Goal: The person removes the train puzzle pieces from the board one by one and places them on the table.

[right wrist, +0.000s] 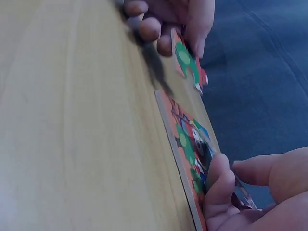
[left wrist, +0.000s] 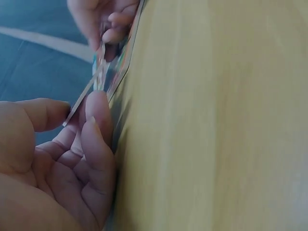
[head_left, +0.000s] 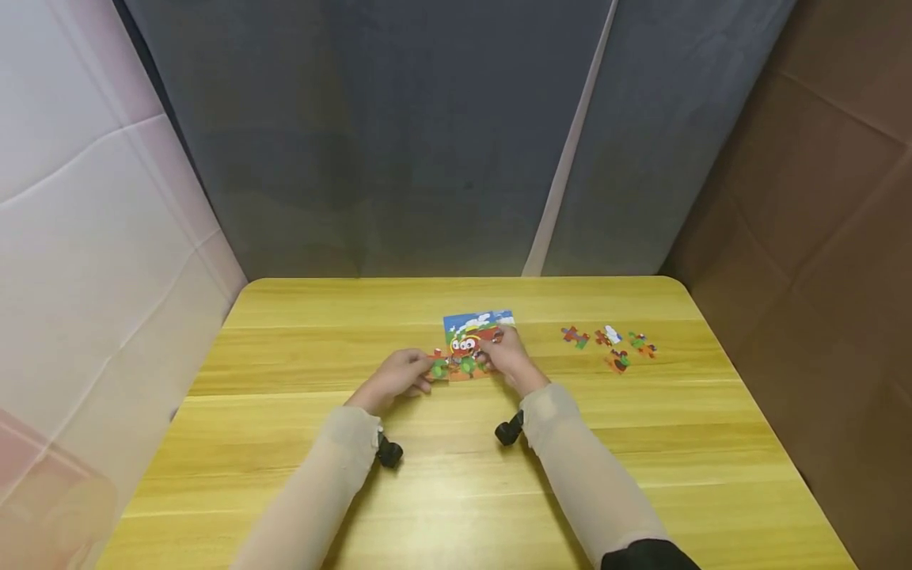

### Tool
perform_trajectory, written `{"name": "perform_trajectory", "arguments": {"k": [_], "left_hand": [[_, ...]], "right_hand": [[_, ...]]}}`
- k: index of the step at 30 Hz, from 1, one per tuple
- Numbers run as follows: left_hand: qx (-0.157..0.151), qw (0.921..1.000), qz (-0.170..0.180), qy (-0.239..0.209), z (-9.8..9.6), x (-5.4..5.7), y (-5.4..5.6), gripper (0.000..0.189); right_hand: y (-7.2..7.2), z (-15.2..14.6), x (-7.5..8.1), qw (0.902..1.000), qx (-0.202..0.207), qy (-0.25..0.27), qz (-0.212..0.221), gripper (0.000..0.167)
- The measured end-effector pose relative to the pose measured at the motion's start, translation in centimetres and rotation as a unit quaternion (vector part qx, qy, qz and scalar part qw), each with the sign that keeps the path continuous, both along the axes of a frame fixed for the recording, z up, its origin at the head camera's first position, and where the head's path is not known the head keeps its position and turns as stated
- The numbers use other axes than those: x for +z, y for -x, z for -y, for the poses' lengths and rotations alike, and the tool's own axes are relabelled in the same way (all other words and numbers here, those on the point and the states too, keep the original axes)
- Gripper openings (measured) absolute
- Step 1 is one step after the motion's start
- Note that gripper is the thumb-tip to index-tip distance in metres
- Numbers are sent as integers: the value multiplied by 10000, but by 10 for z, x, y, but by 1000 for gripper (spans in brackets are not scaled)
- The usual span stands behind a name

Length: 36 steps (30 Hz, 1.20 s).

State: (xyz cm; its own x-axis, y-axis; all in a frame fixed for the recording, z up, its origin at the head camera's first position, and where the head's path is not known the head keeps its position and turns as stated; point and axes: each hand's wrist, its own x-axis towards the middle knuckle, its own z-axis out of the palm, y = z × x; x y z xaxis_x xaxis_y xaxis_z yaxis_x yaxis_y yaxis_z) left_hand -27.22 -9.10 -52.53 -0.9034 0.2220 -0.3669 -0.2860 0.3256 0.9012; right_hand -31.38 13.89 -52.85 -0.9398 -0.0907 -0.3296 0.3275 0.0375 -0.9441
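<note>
Pinching a small puzzle piece point(head_left: 438, 367), the left hand point(head_left: 402, 373) has its thumb and fingers on the left part, so the piece sticks out to the right of the grip. It is tipped up, held over the table point(head_left: 456, 475). It looks about as wide as it is long, so I can't pick out a long way.

Just to the right of the piece is the puzzle picture point(head_left: 463, 348), lying flat, with big round eyes and blue sky. From the head they look like they touch, but the right wrist view shows a small gap. That gap and the tilt seem to matter most, and the left hand is nearer to the picture's left edge.

Over the picture's right side, the right hand point(head_left: 509, 356) pinches a thin thing point(right wrist: 246, 195), seen from its edge and too blurry to name.

Farther right, well apart, sit four loose pieces point(head_left: 617, 362); the right hand is nearer to them.
</note>
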Motion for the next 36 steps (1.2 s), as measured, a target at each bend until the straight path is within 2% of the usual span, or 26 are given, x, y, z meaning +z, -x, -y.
{"name": "perform_trajectory", "arguments": {"k": [9, 13, 16, 24, 30, 36], "left_hand": [[258, 9996, 81, -17, 39, 5, 3, 32], [367, 9993, 79, -32, 56, 8, 5, 33], [369, 9992, 49, 171, 70, 9, 8, 33], [586, 9963, 114, 621, 103, 15, 16, 38], [964, 9920, -87, 810, 130, 15, 17, 41], [1662, 9790, -316, 1139, 160, 13, 18, 38]], "right_hand": [[2, 0, 0, 9960, 328, -773, -317, 95], [2, -1, 0, 9956, 356, -788, -350, 88], [2, -1, 0, 9966, 317, -698, -297, 81], [1, -3, 1, 9962, 338, -734, -335, 81], [0, -3, -3, 9969, 384, -608, -306, 80], [-1, -3, -7, 9979, 404, -441, -266, 79]]}}
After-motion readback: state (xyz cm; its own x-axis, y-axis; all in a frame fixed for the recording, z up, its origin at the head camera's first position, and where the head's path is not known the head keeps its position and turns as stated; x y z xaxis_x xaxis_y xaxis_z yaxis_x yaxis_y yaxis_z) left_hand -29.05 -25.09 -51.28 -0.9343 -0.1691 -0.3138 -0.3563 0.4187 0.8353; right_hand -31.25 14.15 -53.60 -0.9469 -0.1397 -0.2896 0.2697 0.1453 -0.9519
